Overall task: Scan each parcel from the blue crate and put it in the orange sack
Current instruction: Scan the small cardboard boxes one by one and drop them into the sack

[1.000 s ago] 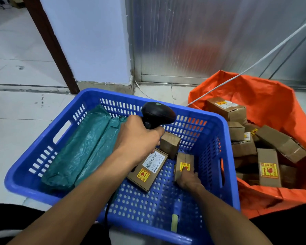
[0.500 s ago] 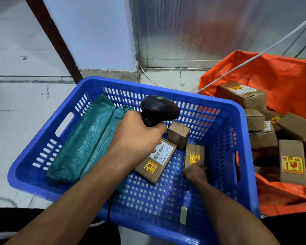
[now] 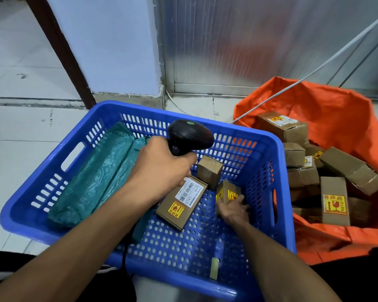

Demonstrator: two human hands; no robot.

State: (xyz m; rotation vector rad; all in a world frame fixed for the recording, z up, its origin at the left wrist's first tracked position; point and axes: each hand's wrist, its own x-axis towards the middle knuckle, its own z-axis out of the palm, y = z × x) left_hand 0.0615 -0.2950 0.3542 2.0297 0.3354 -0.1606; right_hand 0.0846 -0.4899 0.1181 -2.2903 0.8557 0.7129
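the right hand (image 3: 232, 209) is inside the blue crate (image 3: 42, 219), fingers curled round the near end of a small cardboard parcel (image 3: 228, 192) with yellow stickers. this parcel stands tilted on the crate floor. the left hand (image 3: 162, 171) is clamped on the handle of a black scanner (image 3: 190, 136), whose head points toward 3 o'clock above the crate. the two hands are apart, with a flat parcel (image 3: 181, 202) between them. that flat parcel lies on the crate floor with a white barcode label and a yellow sticker facing up; its far end is partly under the left hand. a plain small box (image 3: 210, 172) stands at 12 o'clock of the held parcel, just beside it.

compared with half a second ago, the held parcel has tipped up from lying flat, so two stickered faces now show. the left hand and scanner have kept their place over the crate.

green plastic mailers (image 3: 92, 182) lie along the crate's 9 o'clock side. the orange sack (image 3: 336, 118) stands open at 3 o'clock of the crate, touching its wall, and holds many cardboard boxes (image 3: 334, 199). the crate's 3 o'clock wall stands between the held parcel and the sack. a white cable (image 3: 314, 69) crosses above the sack's far edge. the crate and sack rest on a tiled floor (image 3: 20, 127).
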